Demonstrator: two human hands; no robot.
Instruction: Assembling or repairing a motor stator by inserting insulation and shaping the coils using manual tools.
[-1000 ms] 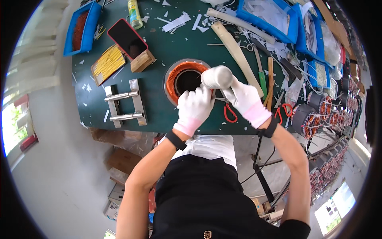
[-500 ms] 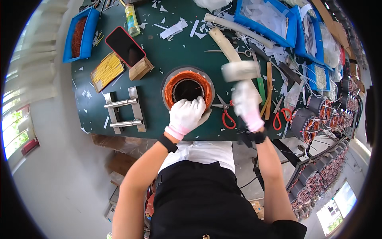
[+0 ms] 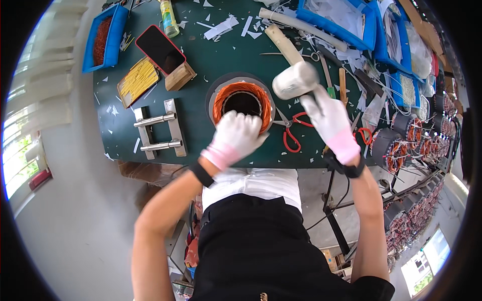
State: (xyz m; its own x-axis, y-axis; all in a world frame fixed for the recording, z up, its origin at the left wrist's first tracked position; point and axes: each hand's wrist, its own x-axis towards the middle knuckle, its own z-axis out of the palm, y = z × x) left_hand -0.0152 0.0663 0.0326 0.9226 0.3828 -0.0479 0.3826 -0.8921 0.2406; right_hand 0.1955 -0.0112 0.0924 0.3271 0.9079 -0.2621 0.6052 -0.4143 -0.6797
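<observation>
A stator [image 3: 219, 104] with orange copper windings round a dark bore lies on the green table in front of me. My left hand [image 3: 238, 131], in a white glove with a pink cuff, is closed over its near rim, fingers curled in at the bore; the fingertips are hidden. My gloved right hand [image 3: 329, 114] grips a white mallet [image 3: 295, 81], raised to the right of the stator and apart from it. The mallet's handle is mostly covered by the hand. Red-handled scissors [image 3: 287, 124] lie open between the stator and my right hand.
On the left are a metal two-bar frame [image 3: 175, 128], a tray of yellow strips [image 3: 138, 86], a phone [image 3: 159, 49] against a wooden block [image 3: 179, 76] and a blue bin [image 3: 111, 37]. More scissors [image 3: 364, 134], blue bins [image 3: 369, 30] and several wound stators [image 3: 389, 148] are at right.
My right hand has moved right, and the mallet head has tilted and shifted slightly left. My left hand stays on the stator's near rim. The whole view has shifted a little.
</observation>
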